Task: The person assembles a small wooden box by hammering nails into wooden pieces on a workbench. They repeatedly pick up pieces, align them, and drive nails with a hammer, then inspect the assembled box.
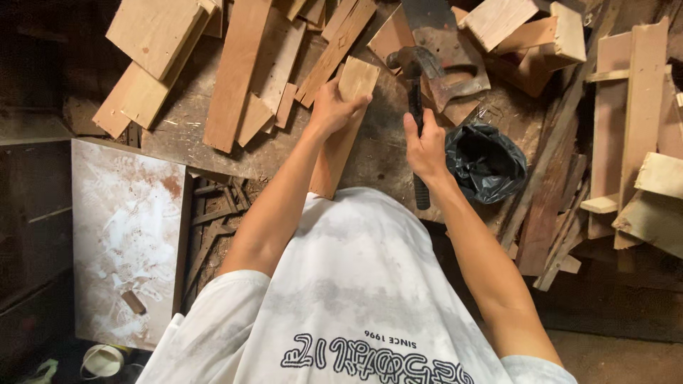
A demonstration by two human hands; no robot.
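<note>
The right hand (425,146) is closed in a fist around the dark handle of a claw hammer (415,85), whose rusty head is held raised above the workbench (370,153). The left hand (331,108) is clamped on a short wooden board (346,128), fingers curled over its right edge and thumb side on its face; the board is laid lengthwise on the bench top, directly in front of the person.

Just behind the hammer head a rusty handsaw (445,53) is seen, lying across pale offcuts. A crumpled black plastic bag (486,162) is found just beside the right wrist. Scrap planks (235,71) are piled at the far left of the bench, and more lumber (640,121) is stacked to the right, so that the board is hemmed in on three sides. A white-smeared panel (124,242) is set lower at the left, with a white cup-like container (104,360) near its corner.
</note>
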